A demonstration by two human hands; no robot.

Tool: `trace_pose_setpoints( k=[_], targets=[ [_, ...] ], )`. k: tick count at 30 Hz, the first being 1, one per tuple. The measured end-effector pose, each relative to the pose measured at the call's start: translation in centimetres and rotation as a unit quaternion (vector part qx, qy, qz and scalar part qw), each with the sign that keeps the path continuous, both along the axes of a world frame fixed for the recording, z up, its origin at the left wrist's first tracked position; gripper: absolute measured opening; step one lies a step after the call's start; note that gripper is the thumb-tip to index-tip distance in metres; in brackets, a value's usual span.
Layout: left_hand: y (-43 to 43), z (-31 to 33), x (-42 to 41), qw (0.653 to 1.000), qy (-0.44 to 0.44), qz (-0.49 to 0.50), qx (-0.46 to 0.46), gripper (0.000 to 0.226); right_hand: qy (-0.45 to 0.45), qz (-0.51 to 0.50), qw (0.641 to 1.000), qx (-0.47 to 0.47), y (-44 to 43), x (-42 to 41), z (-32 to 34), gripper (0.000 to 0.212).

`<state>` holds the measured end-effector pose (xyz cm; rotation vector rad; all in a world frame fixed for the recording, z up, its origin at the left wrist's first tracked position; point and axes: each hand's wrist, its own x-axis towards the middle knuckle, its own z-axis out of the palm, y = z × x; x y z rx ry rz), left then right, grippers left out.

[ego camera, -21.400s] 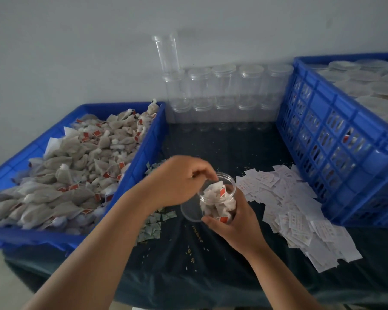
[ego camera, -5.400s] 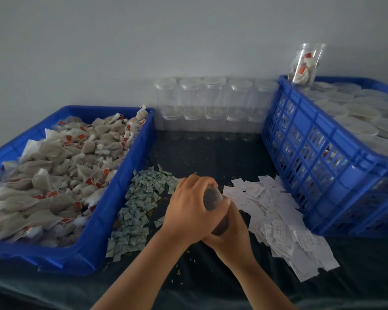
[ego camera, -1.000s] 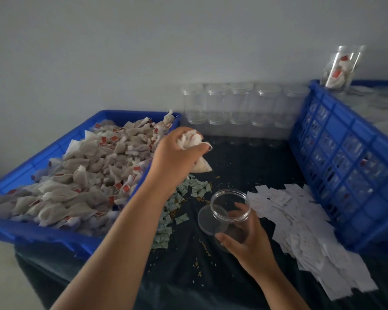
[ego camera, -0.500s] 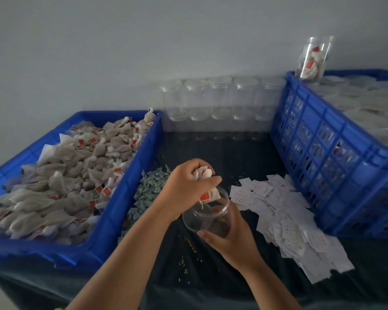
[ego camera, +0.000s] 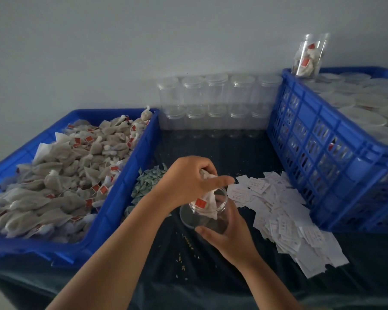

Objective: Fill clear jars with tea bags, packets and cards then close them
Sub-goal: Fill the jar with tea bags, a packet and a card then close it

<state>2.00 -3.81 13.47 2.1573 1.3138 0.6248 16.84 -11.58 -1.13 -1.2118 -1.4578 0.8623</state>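
- Jar (ego camera: 205,220), clear, uncapped: held tilted over the dark tablecloth (ego camera: 211,276), centre front.
- Right hand (ego camera: 230,239): fingers and thumb wrapped round the jar's lower body.
- Left hand (ego camera: 188,180): fingers curled on a bunch of tea bags (ego camera: 207,199), forefinger stretched out; the bunch is partly inside the jar's mouth, one red tag showing.
- Left crate (ego camera: 130,166), blue: holds a tea-bag heap (ego camera: 65,175).
- Packets (ego camera: 147,183), green: piled between left crate and jar.
- Cards (ego camera: 284,218), white: spread just right of the jar, against the right crate (ego camera: 311,142).
- Lids (ego camera: 367,104), pale: fill the right crate's top.
- Empty jars (ego camera: 217,97), capped: stacked row along the back wall.
- Filled jar (ego camera: 308,57): at the right crate's far corner.
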Motion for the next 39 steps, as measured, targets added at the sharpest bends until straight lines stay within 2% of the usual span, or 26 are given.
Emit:
trace_pose_setpoints(
  k=[4, 8, 11, 13, 16, 17, 19, 21, 23, 25, 28, 31, 33, 35, 39],
  targets=[
    [0.3, -0.6, -0.4, 0.993, -0.105, 0.023, -0.051, 0.01, 0.026, -0.002, 1.0, 0.005, -0.1, -0.1, 0.3, 0.07],
    [0.4, -0.6, -0.8, 0.974, -0.197, 0.02, -0.11, 0.028, 0.029, 0.002, 1.0, 0.001, 0.1, 0.0, 0.0, 0.069],
    [0.5, -0.9, -0.7, 0.951, -0.273, 0.039, -0.142, 0.017, 0.031, 0.0, 1.0, 0.001, 0.0, 0.0, -0.1, 0.07],
    [0.6, -1.1, -0.7, 0.932, -0.327, 0.041, -0.151, 0.018, 0.018, -0.003, 1.0, 0.001, 0.0, -0.1, 0.0, 0.071],
    [0.6, -0.8, -0.7, 0.882, -0.436, 0.039, -0.177, 0.04, 0.018, -0.006, 1.0, 0.006, -0.1, -0.1, 0.2, 0.07],
    [0.5, -0.5, -0.8, 0.876, -0.448, 0.037, -0.173, 0.043, 0.014, -0.01, 1.0, 0.01, -0.1, -0.1, 0.2, 0.069],
    [0.4, 0.1, -1.1, 0.894, -0.423, 0.046, -0.137, 0.037, 0.013, -0.012, 1.0, 0.01, -0.1, 0.0, 0.1, 0.07],
    [0.3, 0.5, -1.6, 0.937, -0.335, 0.08, -0.053, 0.024, 0.017, -0.011, 1.0, 0.007, -0.1, 0.0, 0.1, 0.072],
    [0.0, 0.8, -1.8, 0.959, -0.264, 0.1, 0.005, 0.027, 0.019, -0.011, 1.0, 0.004, -0.1, 0.0, 0.0, 0.074],
    [-0.5, 0.8, -1.7, 0.967, -0.23, 0.105, 0.027, 0.032, 0.02, -0.012, 1.0, 0.001, -0.1, 0.0, 0.1, 0.075],
    [-0.9, 0.7, -1.9, 0.974, -0.212, 0.084, -0.007, 0.035, 0.012, -0.013, 1.0, 0.004, -0.1, 0.0, 0.0, 0.071],
    [-1.1, 0.7, -2.3, 0.963, -0.221, 0.026, -0.154, 0.021, 0.004, -0.015, 1.0, 0.005, 0.0, 0.0, -0.1, 0.065],
    [-1.3, 0.4, -2.4, 0.979, -0.158, -0.007, -0.127, 0.008, 0.003, -0.013, 1.0, 0.005, 0.0, 0.1, -0.1, 0.063],
    [-1.6, 0.1, -2.4, 0.993, -0.092, -0.017, -0.066, 0.011, -0.001, -0.012, 1.0, 0.008, 0.0, 0.1, 0.0, 0.063],
    [-2.0, 0.0, -2.4, 0.997, -0.076, 0.023, -0.017, 0.013, 0.001, -0.016, 1.0, 0.006, -0.1, 0.2, -0.1, 0.065]
  ],
)
